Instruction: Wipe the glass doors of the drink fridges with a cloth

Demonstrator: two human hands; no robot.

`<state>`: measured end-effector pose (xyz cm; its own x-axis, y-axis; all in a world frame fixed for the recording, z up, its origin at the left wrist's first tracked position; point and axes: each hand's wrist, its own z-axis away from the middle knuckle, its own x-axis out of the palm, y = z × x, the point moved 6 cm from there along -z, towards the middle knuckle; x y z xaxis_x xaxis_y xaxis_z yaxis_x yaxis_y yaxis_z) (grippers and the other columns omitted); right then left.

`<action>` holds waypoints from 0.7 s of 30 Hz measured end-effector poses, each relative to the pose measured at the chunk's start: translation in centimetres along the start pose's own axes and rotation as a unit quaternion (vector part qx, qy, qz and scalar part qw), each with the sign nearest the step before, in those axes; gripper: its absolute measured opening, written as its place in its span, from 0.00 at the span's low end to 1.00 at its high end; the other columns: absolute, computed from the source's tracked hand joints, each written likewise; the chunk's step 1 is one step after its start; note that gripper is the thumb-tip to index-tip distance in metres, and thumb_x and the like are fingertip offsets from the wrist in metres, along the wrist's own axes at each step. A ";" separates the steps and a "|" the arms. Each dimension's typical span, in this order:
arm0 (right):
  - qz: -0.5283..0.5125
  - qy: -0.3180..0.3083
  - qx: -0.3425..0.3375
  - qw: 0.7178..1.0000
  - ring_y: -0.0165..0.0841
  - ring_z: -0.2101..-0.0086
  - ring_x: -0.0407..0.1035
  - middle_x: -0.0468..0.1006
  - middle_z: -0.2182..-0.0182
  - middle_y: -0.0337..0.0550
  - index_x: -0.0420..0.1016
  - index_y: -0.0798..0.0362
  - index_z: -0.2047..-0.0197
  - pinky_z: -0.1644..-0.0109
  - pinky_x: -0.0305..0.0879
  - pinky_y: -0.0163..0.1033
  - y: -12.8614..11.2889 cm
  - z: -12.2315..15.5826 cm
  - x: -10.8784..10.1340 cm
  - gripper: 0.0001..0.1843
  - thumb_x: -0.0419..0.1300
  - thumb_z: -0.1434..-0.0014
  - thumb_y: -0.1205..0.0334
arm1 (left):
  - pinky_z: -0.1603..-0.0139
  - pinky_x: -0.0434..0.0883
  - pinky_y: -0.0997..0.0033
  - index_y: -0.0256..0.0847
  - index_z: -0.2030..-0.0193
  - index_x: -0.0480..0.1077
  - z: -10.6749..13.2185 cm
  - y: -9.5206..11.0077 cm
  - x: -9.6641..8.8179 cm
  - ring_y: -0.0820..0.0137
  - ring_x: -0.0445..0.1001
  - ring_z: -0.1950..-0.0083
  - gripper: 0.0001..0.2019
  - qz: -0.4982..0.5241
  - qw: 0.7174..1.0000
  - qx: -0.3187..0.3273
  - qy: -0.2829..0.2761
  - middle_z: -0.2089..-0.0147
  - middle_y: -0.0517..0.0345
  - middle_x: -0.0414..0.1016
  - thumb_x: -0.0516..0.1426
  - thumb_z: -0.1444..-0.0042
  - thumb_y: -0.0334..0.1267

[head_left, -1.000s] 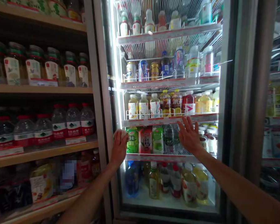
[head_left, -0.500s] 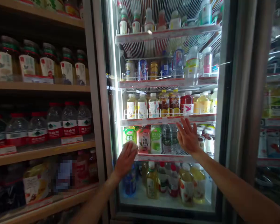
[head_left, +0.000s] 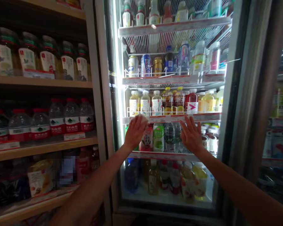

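Observation:
A tall lit drinks cooler with a glass door [head_left: 179, 188] stands before me, reflections showing on its pane. My left hand [head_left: 135, 133] is flattened at the pane over a white cloth [head_left: 144, 119], most of which the fingers hide. Behind it are a red drink carton [head_left: 146, 139] and a green one [head_left: 158, 138]. My right hand [head_left: 191, 133] is open, fingers spread upward, at the glass in front of the same shelf. Clear water bottles [head_left: 169, 138] show between the two hands.
Wooden shelves [head_left: 49, 146] with red-capped water bottles [head_left: 58, 116] and dark tea bottles [head_left: 48, 59] run along the left. A grey door frame [head_left: 242, 103] borders the cooler on the right, with another glass-fronted cooler [head_left: 280, 125] beyond it.
My left hand has moved up and slightly right over the glass with the cloth. My right hand stays at nearly the same place, fingers spread. The view has shifted slightly.

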<state>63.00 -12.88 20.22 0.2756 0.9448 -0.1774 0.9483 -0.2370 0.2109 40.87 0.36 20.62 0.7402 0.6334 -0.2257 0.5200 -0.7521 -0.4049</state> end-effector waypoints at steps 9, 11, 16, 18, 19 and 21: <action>0.005 -0.003 -0.004 1.000 0.37 0.35 0.40 0.44 0.33 0.42 0.36 0.43 0.32 0.34 0.37 0.54 -0.2 -0.2 -0.3 0.36 0.48 0.39 0.65 | 0.33 0.53 0.56 0.45 0.40 0.60 0.5 4.1 0.9 0.63 0.39 0.29 0.21 0.015 0.969 0.243 -0.049 0.32 0.54 0.52 0.50 0.41 0.32; 0.003 -0.001 -0.003 1.000 0.38 0.35 0.39 0.42 0.33 0.42 0.34 0.42 0.32 0.34 0.37 0.54 -0.2 -0.2 -0.2 0.37 0.49 0.39 0.64 | 0.34 0.53 0.50 0.44 0.40 0.60 -1.4 2.3 0.5 0.60 0.36 0.29 0.22 -0.010 0.994 0.108 -0.004 0.31 0.50 0.50 0.50 0.42 0.31; 0.003 -0.003 0.003 1.000 0.39 0.35 0.40 0.44 0.33 0.43 0.33 0.42 0.32 0.34 0.36 0.55 -0.1 -0.1 -0.2 0.38 0.49 0.39 0.64 | 0.32 0.50 0.54 0.46 0.40 0.60 -1.4 5.3 1.4 0.63 0.39 0.29 0.21 0.025 0.960 0.264 -0.085 0.32 0.56 0.52 0.50 0.41 0.34; 0.006 -0.009 -0.001 1.000 0.39 0.35 0.41 0.45 0.33 0.44 0.33 0.43 0.32 0.34 0.37 0.54 -0.1 -0.2 -0.2 0.38 0.49 0.39 0.65 | 0.32 0.49 0.57 0.47 0.40 0.61 -0.8 6.5 1.6 0.65 0.43 0.30 0.21 0.037 0.924 0.361 -0.124 0.32 0.58 0.53 0.50 0.41 0.36; 0.008 -0.011 -0.003 1.000 0.39 0.35 0.41 0.45 0.33 0.45 0.34 0.44 0.32 0.34 0.37 0.54 -0.1 -0.2 -0.2 0.38 0.49 0.39 0.65 | 0.31 0.48 0.56 0.47 0.40 0.61 -1.2 6.3 1.6 0.65 0.43 0.30 0.21 0.033 0.923 0.362 -0.124 0.32 0.59 0.52 0.50 0.41 0.36; 0.011 -0.012 -0.005 1.000 0.39 0.35 0.40 0.46 0.34 0.45 0.35 0.44 0.32 0.34 0.37 0.53 -0.2 -0.2 -0.2 0.37 0.49 0.39 0.64 | 0.32 0.46 0.52 0.48 0.40 0.60 -3.3 4.8 1.4 0.64 0.42 0.29 0.22 0.009 0.958 0.270 -0.096 0.32 0.58 0.51 0.50 0.42 0.33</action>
<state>62.75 -12.98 20.42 0.2997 0.9339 -0.1951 0.9405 -0.2548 0.2250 45.77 -2.95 21.32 0.6282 0.6818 -0.3750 0.1729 -0.5922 -0.7870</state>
